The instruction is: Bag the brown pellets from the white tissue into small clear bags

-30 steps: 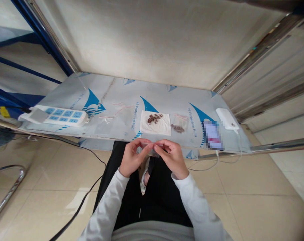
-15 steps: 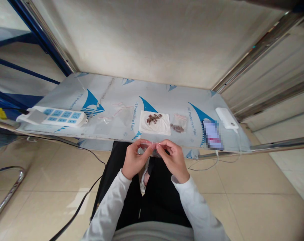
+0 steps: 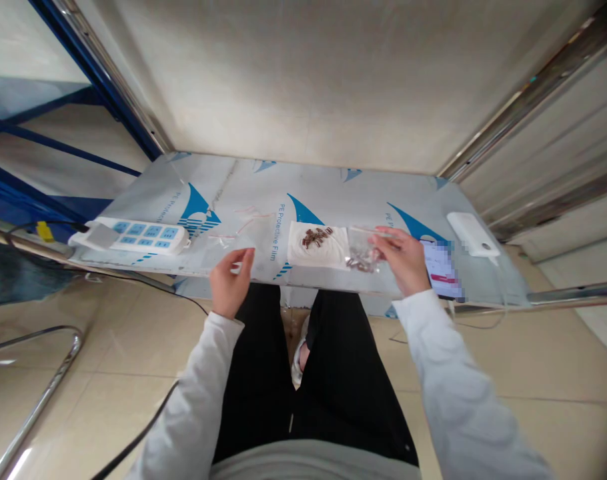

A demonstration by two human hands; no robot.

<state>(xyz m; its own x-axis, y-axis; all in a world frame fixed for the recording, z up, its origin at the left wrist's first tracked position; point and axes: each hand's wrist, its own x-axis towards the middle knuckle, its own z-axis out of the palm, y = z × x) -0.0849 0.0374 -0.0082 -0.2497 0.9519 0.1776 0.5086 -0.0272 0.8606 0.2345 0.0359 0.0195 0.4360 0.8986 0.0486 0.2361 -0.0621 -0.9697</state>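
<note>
While your right hand (image 3: 399,259) pinches a clear bag (image 3: 359,251) right of centre, your left hand (image 3: 231,283) curls left of centre, its grip unclear.

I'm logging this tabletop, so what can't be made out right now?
Head view:
Small brown cylinders on the square white cloth: too small and heaped to count.
Clear plastic bag: partly hidden by the right hand; contents blurred.
Oblong phone: screen partly pixelated.
Long black cable: cut off by the bottom edge.
</note>
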